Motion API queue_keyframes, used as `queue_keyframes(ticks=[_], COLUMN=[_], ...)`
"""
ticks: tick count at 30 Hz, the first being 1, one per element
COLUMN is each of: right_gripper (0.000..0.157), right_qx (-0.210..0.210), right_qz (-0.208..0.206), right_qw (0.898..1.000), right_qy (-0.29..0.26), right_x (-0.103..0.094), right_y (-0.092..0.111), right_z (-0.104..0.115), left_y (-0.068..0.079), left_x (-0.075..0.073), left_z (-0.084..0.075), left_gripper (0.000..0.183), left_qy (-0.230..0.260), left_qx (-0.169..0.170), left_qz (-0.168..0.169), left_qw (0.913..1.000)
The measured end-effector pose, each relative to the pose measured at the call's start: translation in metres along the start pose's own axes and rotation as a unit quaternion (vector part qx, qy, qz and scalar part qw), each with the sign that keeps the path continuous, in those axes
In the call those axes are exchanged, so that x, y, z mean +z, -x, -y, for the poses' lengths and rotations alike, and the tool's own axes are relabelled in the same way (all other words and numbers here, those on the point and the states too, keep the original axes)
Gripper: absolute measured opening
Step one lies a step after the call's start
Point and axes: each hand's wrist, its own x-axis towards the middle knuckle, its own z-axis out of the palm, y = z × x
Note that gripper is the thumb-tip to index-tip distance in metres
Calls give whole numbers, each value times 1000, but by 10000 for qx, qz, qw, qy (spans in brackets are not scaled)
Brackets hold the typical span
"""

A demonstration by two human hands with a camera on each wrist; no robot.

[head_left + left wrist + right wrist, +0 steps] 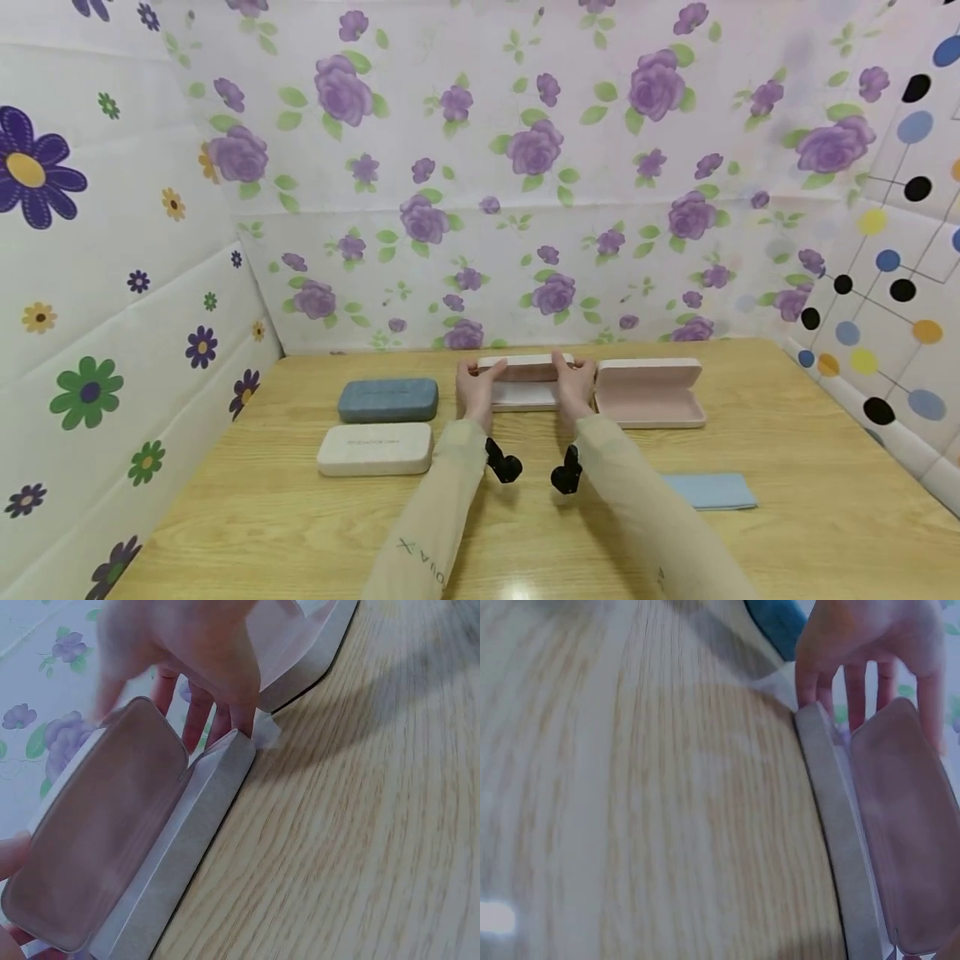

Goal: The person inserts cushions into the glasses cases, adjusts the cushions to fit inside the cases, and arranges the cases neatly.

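In the middle at the table's back, a white glasses case (525, 407) stands with its lid (527, 367) raised, showing a dusty-pink lining (112, 825). At the case's left end, my left hand (476, 392) holds it, thumb over the lid's edge and fingers down along the side. My right hand (574, 386) grips the other end in the same manner. Something whitish lies in the base; its kind cannot be made out. A bit of thin, pale material (266, 731) sticks out beside the right hand's fingers in the left wrist view.
To the right stands another open glasses case (649, 396), pink inside. A closed blue case (388, 400) and a closed cream case (375, 449) lie at left. A folded light-blue cloth (712, 491) lies near my right forearm. Flowered sheeting (480, 208) hangs behind the wooden table (262, 517).
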Motion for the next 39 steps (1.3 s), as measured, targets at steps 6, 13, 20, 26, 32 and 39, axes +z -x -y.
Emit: queue_keyframes(ticks=[6,13,20,26,32,39], right_gripper=[47,44,36,35,35,34], right_qx=[-128,-284,-774,-515,-431,-314], right_qz=[-114,46,170,310,336,507], right_qw=[9999,9995,9961,9972,9976,9976], right_qy=[-6,153,399,456,428,364], right_x=[-2,-5,-10,-14,-15,-18], right_y=[-2,-1,-1,3,3,5], right_z=[-1,-1,2,1,1,3], left_y=[-1,-3,-4,-3,-1,-1], left_x=[1,-3,-7,-13,-16,-17], left_z=[-6,-8,-9,-5,-5,-2], left_gripper=[52,51,41,36,35,38], left_qy=[-86,-562,-754,-894,-749,-631], left_qx=[-98,-135,107,9,15,102], left_qz=[75,-103,-101,-127,-55,-58], left_qw=[9999,9983,9970,9959,9972,9979])
